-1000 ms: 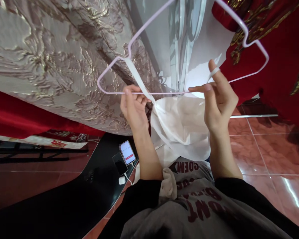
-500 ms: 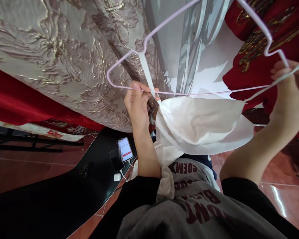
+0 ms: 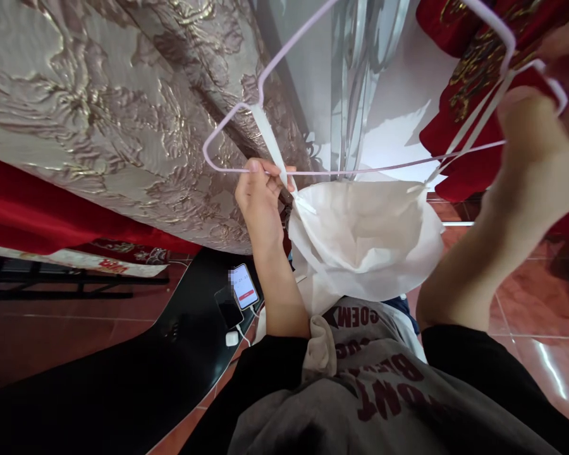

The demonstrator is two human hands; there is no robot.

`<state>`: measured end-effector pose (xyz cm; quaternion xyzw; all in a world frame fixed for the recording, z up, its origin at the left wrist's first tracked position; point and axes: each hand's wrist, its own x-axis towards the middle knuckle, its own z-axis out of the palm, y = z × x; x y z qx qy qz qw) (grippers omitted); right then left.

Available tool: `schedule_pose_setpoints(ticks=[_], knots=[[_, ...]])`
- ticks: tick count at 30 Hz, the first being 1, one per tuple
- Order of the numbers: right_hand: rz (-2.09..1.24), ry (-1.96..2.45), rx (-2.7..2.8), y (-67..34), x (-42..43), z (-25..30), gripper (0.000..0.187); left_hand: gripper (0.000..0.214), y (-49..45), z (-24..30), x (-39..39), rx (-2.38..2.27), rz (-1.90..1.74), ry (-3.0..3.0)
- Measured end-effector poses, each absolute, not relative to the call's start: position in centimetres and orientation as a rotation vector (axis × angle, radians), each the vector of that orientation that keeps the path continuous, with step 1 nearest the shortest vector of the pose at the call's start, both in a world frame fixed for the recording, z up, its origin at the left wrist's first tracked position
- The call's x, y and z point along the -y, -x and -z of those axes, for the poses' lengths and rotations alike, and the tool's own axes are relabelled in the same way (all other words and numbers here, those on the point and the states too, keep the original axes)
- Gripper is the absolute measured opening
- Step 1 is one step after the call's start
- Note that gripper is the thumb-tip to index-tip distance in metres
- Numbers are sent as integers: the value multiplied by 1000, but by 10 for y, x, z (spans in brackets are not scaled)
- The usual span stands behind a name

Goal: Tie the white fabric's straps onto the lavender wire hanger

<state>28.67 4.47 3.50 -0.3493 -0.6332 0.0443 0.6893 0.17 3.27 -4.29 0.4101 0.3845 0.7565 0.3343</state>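
A pale purple hanger (image 3: 284,69) spans the upper part of the view. My left hand (image 3: 260,189) is closed on its lower bar near the left corner, beside one strap (image 3: 268,133) of a white garment (image 3: 370,234). That strap loops over the hanger's left notch. Another thin strap (image 3: 478,123) runs from the garment's right side up to the right notch. At the hanger's right end is my right hand (image 3: 540,139), its thumb and blurred fingers apart with the hanger's tip between them. The garment hangs below the bar, its top edge gaping.
Cream embossed fabric with gold sheen (image 3: 99,107) fills the upper left. Red embroidered cloth (image 3: 469,82) hangs at the upper right. On a black bench (image 3: 123,366) lie a lit phone (image 3: 245,287), a dark phone (image 3: 228,308) and a white charger (image 3: 232,339). Red tiles (image 3: 531,303) cover the floor.
My right hand has let go of the right strap, which now rests over the hanger's right notch, and has moved up. My left hand keeps its hold on the bar.
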Motion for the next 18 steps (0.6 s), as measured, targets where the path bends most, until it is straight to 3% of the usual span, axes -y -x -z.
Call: schedule_pose_setpoints(ticks=[2, 7, 11, 18], knots=[[0, 654, 1477, -262, -39, -24, 18, 48, -4, 44, -34, -1039, -1978, -1076], [-279, 877, 2010, -230, -32, 14, 29, 43, 1, 49, -31, -1091, -1911, -1148], [-209, 946, 1886, -231, -33, 33, 26, 38, 17, 40, -9, -1179, -1673, -1300], [-228, 917, 1832, -221, -31, 42, 26, 32, 30, 4, 31, -1132, -1614, -1470]])
